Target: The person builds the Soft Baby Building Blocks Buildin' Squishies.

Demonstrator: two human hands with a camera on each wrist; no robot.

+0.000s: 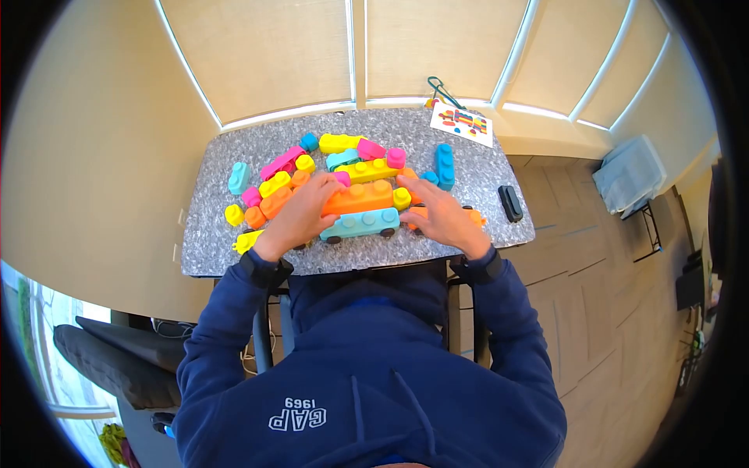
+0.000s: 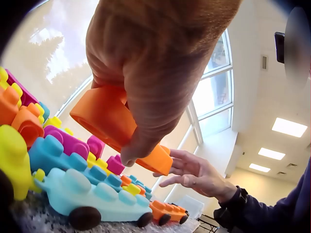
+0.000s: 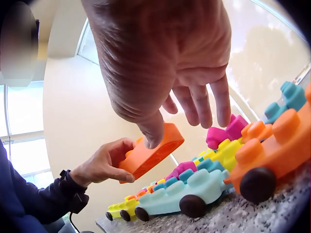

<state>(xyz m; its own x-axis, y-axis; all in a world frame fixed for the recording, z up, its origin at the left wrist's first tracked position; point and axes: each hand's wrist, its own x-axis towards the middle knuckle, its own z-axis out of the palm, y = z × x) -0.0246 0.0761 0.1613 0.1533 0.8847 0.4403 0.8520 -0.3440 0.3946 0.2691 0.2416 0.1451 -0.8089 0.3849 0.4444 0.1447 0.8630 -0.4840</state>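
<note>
My left hand point(image 1: 298, 212) grips one end of a long orange toy block point(image 1: 359, 198), thumb on the near side. The block is tilted and held above a light blue wheeled car base point(image 1: 360, 225) with studs on top. My right hand point(image 1: 446, 217) is at the block's other end, its fingers point(image 3: 199, 104) straight and spread; its thumb overlaps the block in the right wrist view. An orange wheeled base point(image 3: 277, 145) stands at the light blue one's right end, partly under my right hand in the head view. A yellow wheeled base point(image 2: 14, 162) is on the left.
Behind are loose blocks: a long yellow block point(image 1: 367, 171), a blue block point(image 1: 445, 165), a magenta piece point(image 1: 282, 164) and several others. A picture card point(image 1: 462, 125) lies at the back right of the speckled table point(image 1: 499, 242). A black case point(image 1: 510, 203) sits near the right edge.
</note>
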